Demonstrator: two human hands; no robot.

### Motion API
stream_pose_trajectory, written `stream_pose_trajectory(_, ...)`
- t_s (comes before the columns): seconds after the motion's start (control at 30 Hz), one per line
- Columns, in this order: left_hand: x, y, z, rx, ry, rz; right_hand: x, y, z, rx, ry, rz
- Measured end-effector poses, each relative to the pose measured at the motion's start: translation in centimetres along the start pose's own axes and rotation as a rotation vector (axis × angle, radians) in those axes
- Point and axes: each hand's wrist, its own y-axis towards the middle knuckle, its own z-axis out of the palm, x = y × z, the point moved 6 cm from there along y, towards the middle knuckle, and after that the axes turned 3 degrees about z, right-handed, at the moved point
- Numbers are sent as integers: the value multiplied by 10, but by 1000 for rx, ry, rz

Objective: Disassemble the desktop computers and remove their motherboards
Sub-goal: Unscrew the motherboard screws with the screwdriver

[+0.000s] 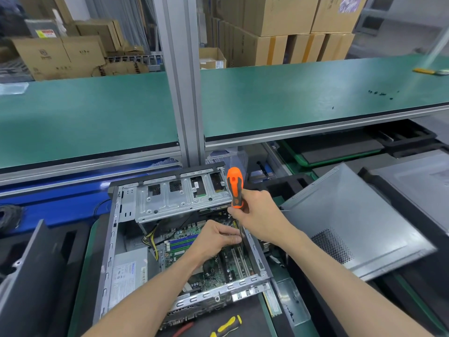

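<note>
Computer case: grey metal desktop chassis, side panel off, lying open-side-up on a green mat in the middle foreground.
Motherboard: green board inside the case, with blue and green memory slots and pale expansion slots; partly hidden by the hands.
Drive cage: bare silver bracket across the case's far end.
Power supply: grey box in the case's left half, white label on top (print too small to read).
Right hand: fingers clenched round the orange-and-black handle of a screwdriver, shaft pointing down into the case.
Left hand: fingers pinching the screwdriver's shaft near the case's right wall.
Side panel: grey sheet with a perforated vent, lying tilted to the right.
Yellow-handled tool: in front of the case.
Cardboard boxes: stacked beyond the green tabletop; their markings unreadable.
</note>
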Motion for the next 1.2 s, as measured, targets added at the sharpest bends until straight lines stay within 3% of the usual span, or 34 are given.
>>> stream_pose_trajectory(0.3,-52,-7,-14,-118,-189,154,21,4,-17,-39,99,-38)
stream_pose_trajectory(0.47,-105,-9,-11,-105,-242,296,32,6,-40,-156,112,-93)
stream_pose_trajectory(0.67,-133,-4,16,-77,-283,333,26,3,-71,-257,88,-88)
stream_pose_trajectory(0.87,-116,6,58,11,-287,119,-21,-21,-80,-248,15,13)
stream_pose_trajectory(1.0,-95,15,85,-40,-302,-54,-61,-37,-84,-201,-13,69)
stream_pose_trajectory(1.2,-78,32,132,-154,-366,-135,-110,-58,-85,-109,-31,113)
